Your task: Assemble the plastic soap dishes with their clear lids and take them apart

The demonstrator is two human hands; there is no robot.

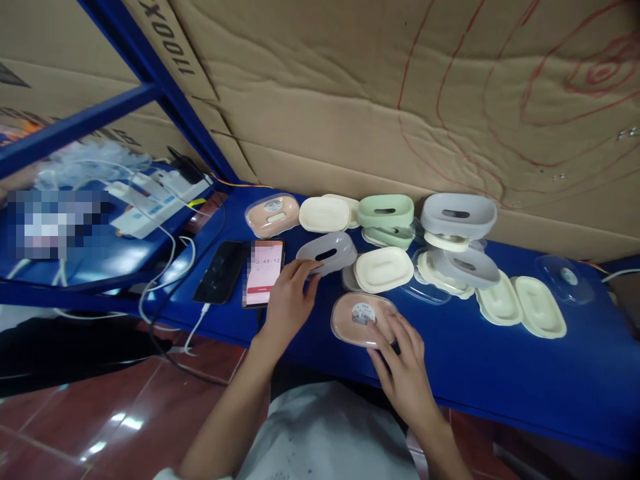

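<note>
My left hand point(295, 290) pinches the near edge of a grey oval soap dish point(345, 248) with a slot in its bottom. In front of me is a pink soap dish point(347, 327) under a clear lid with a round sticker; my right hand point(403, 353) grips its right end, thumb at the near edge and fingers over the top. Just beyond it, a cream oval insert point(385, 268) rests on another piece. More grey dishes point(467, 267) and cream inserts point(540, 307) lie to the right.
Along the back of the blue table point(500, 367) stand a lidded pink dish point(260, 215), green dishes point(385, 208) and a grey dish point(460, 215). A clear lid point(567, 277) lies far right. Two phones point(219, 270) are at left, near cables and a power strip point(150, 207). Cardboard point(325, 100) walls the back.
</note>
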